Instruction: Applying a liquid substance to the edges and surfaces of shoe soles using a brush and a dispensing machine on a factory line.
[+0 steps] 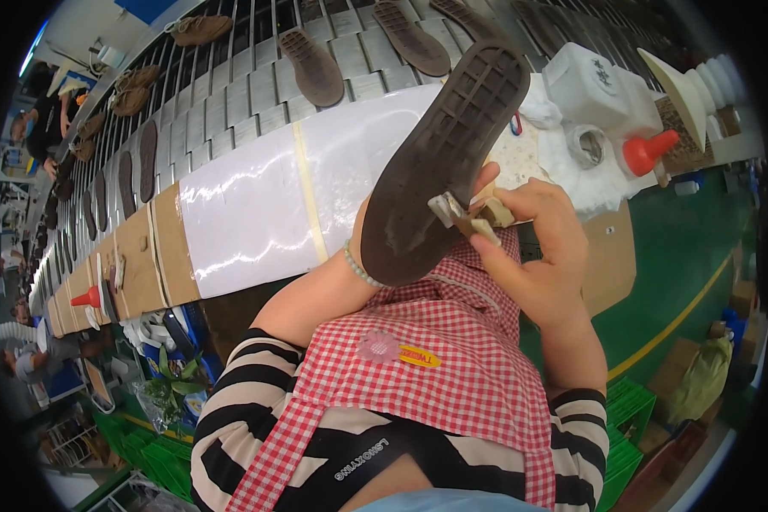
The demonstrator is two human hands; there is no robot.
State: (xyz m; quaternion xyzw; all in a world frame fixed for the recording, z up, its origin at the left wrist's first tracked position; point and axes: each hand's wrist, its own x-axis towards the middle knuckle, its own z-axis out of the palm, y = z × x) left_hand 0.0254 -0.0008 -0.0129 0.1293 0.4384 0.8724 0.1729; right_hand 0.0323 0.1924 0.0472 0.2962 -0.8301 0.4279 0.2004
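A dark brown shoe sole (431,175) is held up slantwise in front of my chest, its grid-patterned end pointing up and away. My left hand (485,177) grips it from behind; most of that hand is hidden, with fingertips showing at the sole's right edge. Between the thumb and fingers of my right hand (548,247) is a small pale, blocky applicator (497,213) with a brown band. Its whitish end (445,208) lies at the sole's surface, perhaps touching it. I cannot make out its exact kind.
Beyond the white-covered bench (256,213) runs a slatted metal conveyor (230,111) carrying several soles (311,68) and brown shoes (200,30). At right stand a white jug (582,85), a clear jar (587,145) and a red nozzle (653,152). Green crates (627,418) sit lower right.
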